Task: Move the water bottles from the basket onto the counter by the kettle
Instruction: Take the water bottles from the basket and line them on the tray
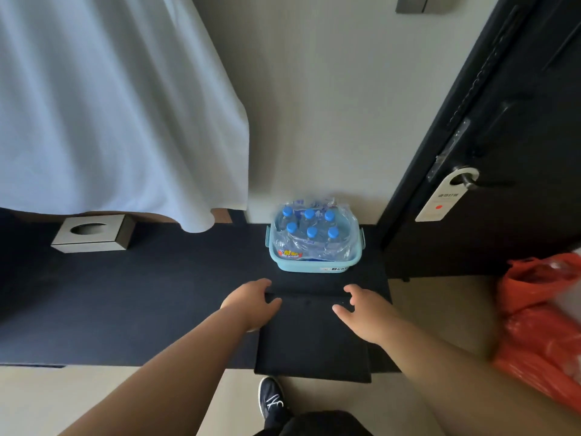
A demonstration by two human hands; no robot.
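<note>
Gripping the far edge of a flat black rectangular panel (311,338), the left hand (248,302) curls its fingers over that edge with the thumb lying on top. The right hand (364,313) clasps the same edge, thumb and fingers a little apart around it. Just beyond, on the dark surface (157,294) and against the wall, a light-blue plastic basket (314,262) holds six shrink-wrapped clear water bottles (309,231) with blue caps. A metal tissue box (94,236) stands well to the left and an orange plastic bag (540,316) lies to the right.
</note>
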